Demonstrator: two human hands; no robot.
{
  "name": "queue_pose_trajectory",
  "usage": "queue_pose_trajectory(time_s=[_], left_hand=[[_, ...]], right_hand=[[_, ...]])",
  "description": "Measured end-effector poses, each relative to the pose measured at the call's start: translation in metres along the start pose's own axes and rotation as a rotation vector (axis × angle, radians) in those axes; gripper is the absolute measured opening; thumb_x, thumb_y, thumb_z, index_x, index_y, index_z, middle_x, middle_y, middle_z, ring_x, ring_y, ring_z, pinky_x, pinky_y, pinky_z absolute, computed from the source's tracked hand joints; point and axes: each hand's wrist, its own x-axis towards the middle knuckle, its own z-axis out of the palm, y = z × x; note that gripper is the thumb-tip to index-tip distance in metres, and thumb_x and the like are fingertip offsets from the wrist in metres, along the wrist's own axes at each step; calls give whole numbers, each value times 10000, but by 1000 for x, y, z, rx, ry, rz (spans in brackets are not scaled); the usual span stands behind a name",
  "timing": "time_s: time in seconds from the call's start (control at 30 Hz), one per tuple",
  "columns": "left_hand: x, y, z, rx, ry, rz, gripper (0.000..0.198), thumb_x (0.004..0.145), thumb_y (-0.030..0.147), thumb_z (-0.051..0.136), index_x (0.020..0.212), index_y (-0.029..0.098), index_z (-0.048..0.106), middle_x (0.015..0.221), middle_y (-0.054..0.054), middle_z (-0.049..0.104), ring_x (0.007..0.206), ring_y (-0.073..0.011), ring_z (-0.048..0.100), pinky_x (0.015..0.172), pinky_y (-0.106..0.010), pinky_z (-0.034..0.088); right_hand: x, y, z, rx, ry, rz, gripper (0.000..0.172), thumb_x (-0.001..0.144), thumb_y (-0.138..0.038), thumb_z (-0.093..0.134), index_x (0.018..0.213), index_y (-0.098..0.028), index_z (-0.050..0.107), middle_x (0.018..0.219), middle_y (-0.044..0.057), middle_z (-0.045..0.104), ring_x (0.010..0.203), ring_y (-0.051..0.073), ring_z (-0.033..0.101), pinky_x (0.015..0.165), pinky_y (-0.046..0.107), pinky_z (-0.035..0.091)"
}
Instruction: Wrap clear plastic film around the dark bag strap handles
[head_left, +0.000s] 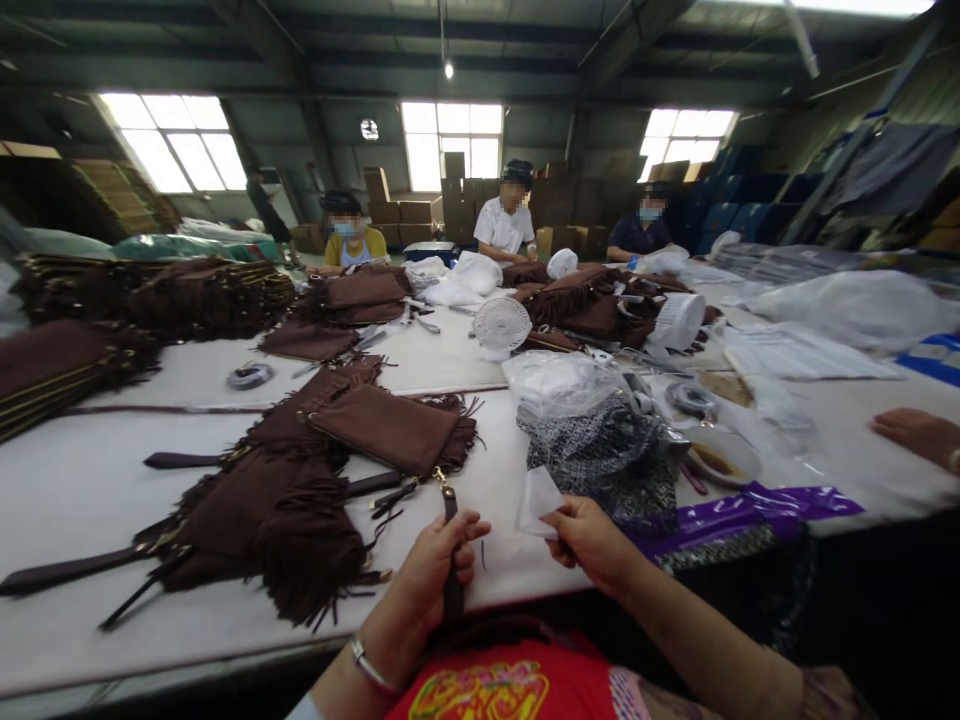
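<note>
My left hand [444, 562] is closed round a dark brown wrist strap [451, 580] at the front edge of the table. A gold clasp joins the strap's top to a brown fringed pouch [390, 428], which lies flat just beyond. Between thumb and fingers, my right hand [589, 540] pinches a small folded white piece [540, 500], paper or thin cloth; I cannot tell which. More brown fringed pouches [255, 510] overlap to the left, their straps spread over the white tabletop [90, 480].
A black-and-white patterned bag [600, 450] with plastic on it stands right of centre, near a bowl [724, 455] and purple plastic [750, 515]. Small white fans [502, 325] and pouch piles [157, 295] stand farther back. Several people sit opposite; another person's hand [919, 435] rests at right.
</note>
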Motion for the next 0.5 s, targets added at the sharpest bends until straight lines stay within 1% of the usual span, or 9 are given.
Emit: queue_pose_trajectory(time_s=[0.07, 0.1, 0.17, 0.27, 0.37, 0.43, 0.5], left_hand=[[-3, 2, 1, -44, -40, -12, 462, 788, 458, 690, 1056, 139, 492, 966, -76, 589, 464, 9, 338, 407, -129, 220], [-4, 3, 2, -57, -61, -10, 475, 772, 467, 704, 1050, 143, 496, 933, -59, 584, 469, 3, 352, 409, -131, 218], [-4, 4, 2, -57, -95, -6, 481, 732, 461, 745, 1012, 154, 502, 796, 4, 543, 472, -14, 373, 413, -138, 216], [0, 1, 1, -2, -108, -1, 519, 657, 429, 805, 989, 166, 506, 620, 79, 430, 446, -32, 349, 416, -152, 218], [3, -2, -2, 98, -73, 14, 492, 611, 380, 826, 926, 160, 520, 550, 96, 400, 427, -39, 325, 418, -168, 230], [3, -2, -5, 138, -55, 13, 453, 602, 358, 824, 869, 162, 515, 536, 91, 409, 428, -42, 327, 418, -175, 228], [3, -3, -8, 143, -46, 4, 451, 589, 350, 826, 852, 164, 510, 535, 88, 418, 431, -42, 325, 418, -177, 220]], right_hand=[[7, 1, 12, -130, 1, -8, 307, 682, -457, 632, 618, -179, 518, 401, -55, 462, 333, 68, 358, 358, 207, 234], [9, 1, 18, -204, -1, -17, 302, 672, -457, 621, 604, -183, 513, 390, -60, 445, 332, 71, 357, 358, 208, 244], [13, 1, 26, -344, -2, -45, 284, 656, -438, 602, 566, -191, 494, 386, -62, 420, 341, 78, 369, 361, 210, 261], [15, 3, 32, -496, 21, -122, 229, 644, -365, 587, 534, -186, 495, 450, -42, 464, 395, 81, 403, 384, 206, 280], [13, 7, 25, -540, 57, -175, 210, 662, -318, 589, 525, -177, 516, 463, -34, 486, 426, 82, 412, 419, 204, 297], [11, 9, 14, -466, 64, -167, 233, 694, -348, 593, 548, -178, 532, 434, -36, 479, 419, 92, 422, 436, 212, 320], [10, 8, 1, -351, 94, -168, 260, 727, -398, 593, 601, -173, 564, 443, -32, 497, 427, 101, 435, 449, 217, 335]])
